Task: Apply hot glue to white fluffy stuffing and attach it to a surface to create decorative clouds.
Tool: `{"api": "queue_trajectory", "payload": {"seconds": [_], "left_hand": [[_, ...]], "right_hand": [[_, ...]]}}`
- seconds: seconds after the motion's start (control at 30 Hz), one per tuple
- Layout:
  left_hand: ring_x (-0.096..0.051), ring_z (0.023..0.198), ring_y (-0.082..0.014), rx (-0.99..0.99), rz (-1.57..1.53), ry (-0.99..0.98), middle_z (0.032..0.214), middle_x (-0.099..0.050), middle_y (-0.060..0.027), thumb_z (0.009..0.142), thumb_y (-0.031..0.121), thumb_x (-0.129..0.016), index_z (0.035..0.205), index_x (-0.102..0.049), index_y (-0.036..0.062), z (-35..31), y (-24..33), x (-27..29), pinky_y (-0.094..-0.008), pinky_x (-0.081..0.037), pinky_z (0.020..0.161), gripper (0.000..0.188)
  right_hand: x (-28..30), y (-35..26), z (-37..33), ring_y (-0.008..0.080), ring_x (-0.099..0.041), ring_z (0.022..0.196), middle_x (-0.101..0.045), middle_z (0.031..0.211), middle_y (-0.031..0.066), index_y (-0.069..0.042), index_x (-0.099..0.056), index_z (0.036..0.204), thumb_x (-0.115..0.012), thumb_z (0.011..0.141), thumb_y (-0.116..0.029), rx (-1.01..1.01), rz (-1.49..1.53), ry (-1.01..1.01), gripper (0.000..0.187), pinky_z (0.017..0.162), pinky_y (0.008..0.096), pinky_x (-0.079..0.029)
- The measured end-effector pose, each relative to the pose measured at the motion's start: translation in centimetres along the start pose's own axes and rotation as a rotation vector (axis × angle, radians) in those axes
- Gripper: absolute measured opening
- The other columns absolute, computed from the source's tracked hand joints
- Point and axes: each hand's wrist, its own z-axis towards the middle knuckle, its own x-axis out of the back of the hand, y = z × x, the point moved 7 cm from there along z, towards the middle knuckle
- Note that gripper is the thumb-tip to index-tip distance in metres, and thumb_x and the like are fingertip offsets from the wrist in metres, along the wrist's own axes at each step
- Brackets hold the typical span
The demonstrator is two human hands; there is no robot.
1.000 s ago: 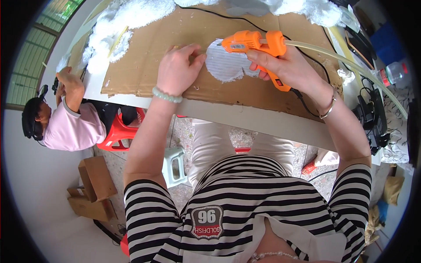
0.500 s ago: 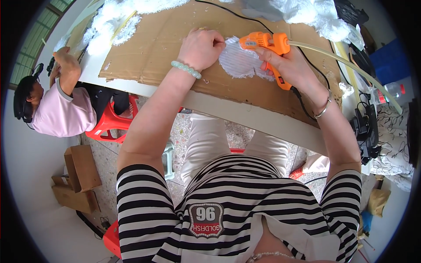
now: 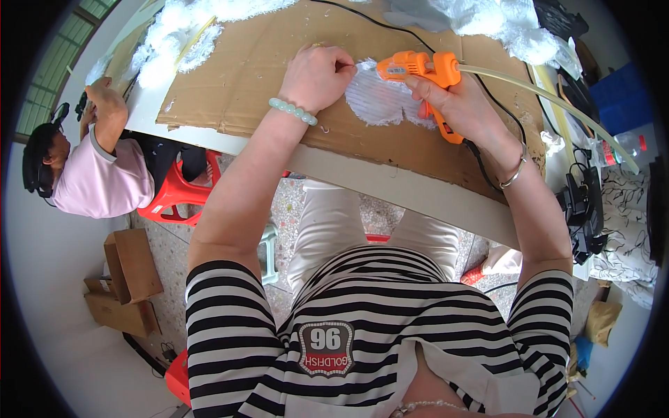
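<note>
An orange hot glue gun (image 3: 425, 68) is gripped in my right hand (image 3: 456, 104), fingers wrapped round its handle. A long translucent glue stick (image 3: 550, 87) runs out of its back. Its nozzle points left, over the upper part of a white ribbed fabric piece (image 3: 376, 99) with fluffy edges. My left hand (image 3: 317, 75) is closed beside the piece's left edge, thumb and fingers curled together. What those fingers hold, if anything, is hidden. The piece lies flat on a brown cardboard sheet (image 3: 244, 90).
White fluffy material (image 3: 188, 28) is heaped along the far side. The gun's black cord (image 3: 481, 164) hangs near my right wrist. A plastic bottle (image 3: 631, 145) and black adapters (image 3: 582, 209) are at the right. At the left, another person (image 3: 104, 167) sits on a red stool (image 3: 174, 191).
The glue gun's nozzle has shifted slightly left over the fabric piece. My left hand and the piece have also moved a little to the left.
</note>
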Motion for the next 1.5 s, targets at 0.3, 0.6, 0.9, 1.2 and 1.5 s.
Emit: {"api": "queue_trajectory", "payload": {"seconds": [0.3, 0.6, 0.9, 1.2, 1.5], "left_hand": [[-0.063, 0.07, -0.026, -0.02, 0.056, 0.016, 0.079, -0.065, -0.0121, 0.078, 0.015, -0.066, 0.084, -0.069, 0.0044, 0.0, -0.5, 0.6, -0.0333, -0.051, 0.066, 0.013], [-0.064, 0.073, -0.0285, -0.011, 0.081, 0.057, 0.077, -0.067, -0.0101, 0.076, 0.016, -0.065, 0.077, -0.069, 0.0069, -0.3, 0.2, 0.3, -0.0368, -0.052, 0.07, 0.011], [-0.065, 0.076, -0.0261, 0.006, -0.004, 0.023, 0.08, -0.067, -0.012, 0.079, 0.014, -0.064, 0.085, -0.069, 0.004, -0.3, -0.4, 0.8, -0.0319, -0.051, 0.07, 0.013], [-0.064, 0.076, -0.0298, 0.13, -0.155, -0.072, 0.082, -0.068, -0.0123, 0.079, 0.013, -0.064, 0.083, -0.07, 0.0036, 0.0, -1.1, 0.5, -0.0357, -0.051, 0.071, 0.012], [-0.06, 0.072, -0.0134, 0.117, -0.096, -0.125, 0.08, -0.068, -0.0087, 0.085, 0.013, -0.063, 0.094, -0.067, -0.0012, -0.1, -0.9, 0.5, -0.0269, -0.048, 0.069, 0.017]], "right_hand": [[-0.9, -0.6, 0.0, 0.0089, -0.057, 0.065, -0.058, 0.082, 0.0011, -0.003, -0.057, 0.1, -0.063, 0.09, -0.034, 0.012, 0.05, -0.038, 0.032, 0.058, 0.0244, -0.046], [-0.7, 0.4, 0.2, 0.0079, -0.056, 0.063, -0.058, 0.082, 0.0017, -0.002, -0.056, 0.103, -0.065, 0.089, -0.031, 0.003, 0.096, -0.017, 0.033, 0.057, 0.023, -0.045], [-0.2, -0.4, 0.3, 0.0083, -0.056, 0.065, -0.059, 0.083, 0.0004, -0.003, -0.058, 0.103, -0.064, 0.09, -0.034, 0.007, 0.058, -0.003, 0.034, 0.058, 0.0238, -0.045], [0.4, -0.7, -0.2, 0.0102, -0.057, 0.07, -0.06, 0.083, 0.0023, -0.002, -0.061, 0.098, -0.061, 0.091, -0.039, 0.084, 0.168, -0.069, 0.037, 0.064, 0.026, -0.046], [-0.7, -0.7, -0.2, 0.0085, -0.053, 0.069, -0.058, 0.072, -0.0002, -0.004, -0.064, 0.099, -0.061, 0.09, -0.042, 0.055, -0.015, -0.13, 0.038, 0.061, 0.025, -0.043]]}}
